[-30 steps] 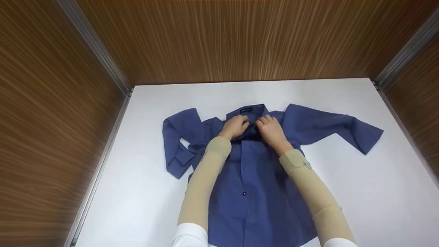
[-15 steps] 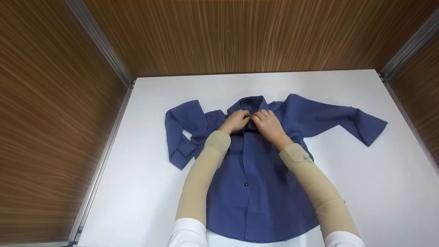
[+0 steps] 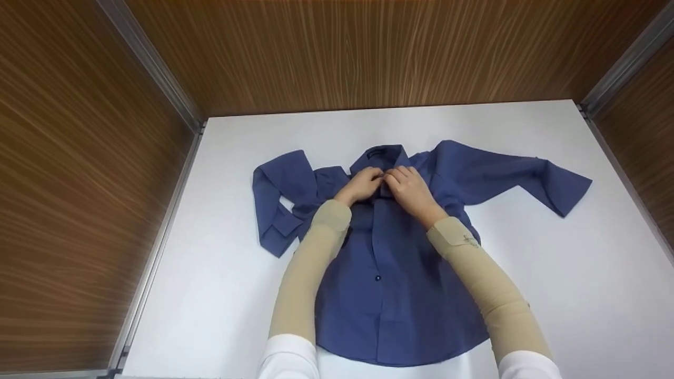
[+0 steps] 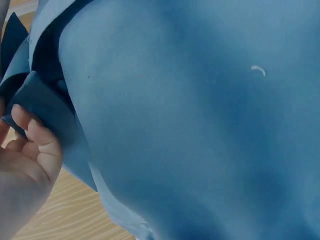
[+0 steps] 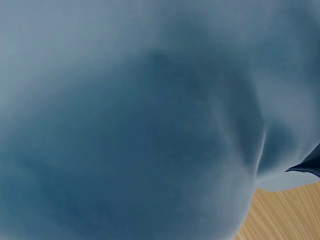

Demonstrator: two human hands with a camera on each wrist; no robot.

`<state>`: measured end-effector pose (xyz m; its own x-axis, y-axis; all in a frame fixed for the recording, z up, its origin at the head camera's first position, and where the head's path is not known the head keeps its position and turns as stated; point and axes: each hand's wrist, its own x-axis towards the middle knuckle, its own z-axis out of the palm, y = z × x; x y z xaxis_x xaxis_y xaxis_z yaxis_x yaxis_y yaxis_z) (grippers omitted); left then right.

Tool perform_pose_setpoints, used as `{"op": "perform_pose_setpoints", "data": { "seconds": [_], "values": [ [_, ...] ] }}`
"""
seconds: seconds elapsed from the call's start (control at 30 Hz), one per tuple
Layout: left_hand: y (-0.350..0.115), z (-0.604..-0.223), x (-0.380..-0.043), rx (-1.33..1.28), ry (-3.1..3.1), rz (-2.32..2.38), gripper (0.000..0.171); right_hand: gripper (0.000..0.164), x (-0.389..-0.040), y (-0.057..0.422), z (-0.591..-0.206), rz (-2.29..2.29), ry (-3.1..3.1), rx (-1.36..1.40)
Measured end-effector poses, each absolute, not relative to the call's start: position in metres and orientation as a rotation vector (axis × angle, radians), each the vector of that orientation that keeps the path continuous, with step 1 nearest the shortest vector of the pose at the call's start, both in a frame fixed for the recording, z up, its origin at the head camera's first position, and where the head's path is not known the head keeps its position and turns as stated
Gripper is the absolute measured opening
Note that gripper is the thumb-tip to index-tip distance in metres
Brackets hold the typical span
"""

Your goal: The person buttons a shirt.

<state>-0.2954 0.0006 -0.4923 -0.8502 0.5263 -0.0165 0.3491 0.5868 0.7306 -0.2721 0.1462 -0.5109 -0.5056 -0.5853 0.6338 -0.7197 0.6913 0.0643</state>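
A dark blue long-sleeved button-up shirt lies front up, its collar toward the back. Just below the collar, my left hand pinches the front edge of the cloth. My right hand grips the opposite front edge, and the fingertips of both hands nearly meet. What sits between them is hidden. Lower on the front, a dark button shows at the placket. In the left wrist view, curled fingers of my left hand hold a shirt flap. Only blue cloth and some wood-patterned surface appear in the right wrist view.
Beneath the shirt is a white tabletop. One sleeve is folded back on the left; the other sleeve stretches out to the right. Wood-grain panels enclose the back and sides.
My right hand has moved left to meet the left hand at the collar. A dark button seen between them a second ago is now covered. The head view has shifted slightly.
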Motion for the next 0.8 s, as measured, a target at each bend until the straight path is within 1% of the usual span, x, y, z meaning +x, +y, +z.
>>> {"op": "perform_pose_setpoints", "data": {
  "seconds": [0.23, 0.37, 0.47, 0.6, 0.73, 0.8],
  "values": [
    [-0.010, -0.497, -0.290, 0.679, 2.530, 1.200, 0.015, 0.021, -0.270, 0.135, -0.517, 0.278, -2.248, 0.978],
    [-0.019, -0.497, -0.287, 0.555, 2.487, 1.291, 0.016, 0.023, -0.271, 0.126, -0.520, 0.274, -2.233, 0.979],
    [-0.023, -0.497, -0.285, 0.461, 2.424, 1.367, 0.015, 0.021, -0.272, 0.122, -0.522, 0.260, -2.236, 0.983],
    [-0.025, -0.498, -0.285, 0.488, 2.413, 1.376, 0.010, 0.014, -0.272, 0.121, -0.522, 0.285, -2.282, 0.969],
    [-0.025, -0.500, -0.285, 0.576, 2.471, 1.333, 0.006, 0.014, -0.272, 0.120, -0.522, 0.347, -2.324, 0.937],
    [-0.025, -0.501, -0.286, 0.597, 2.493, 1.327, 0.008, 0.014, -0.272, 0.119, -0.522, 0.370, -2.327, 0.918]
  ]
}}
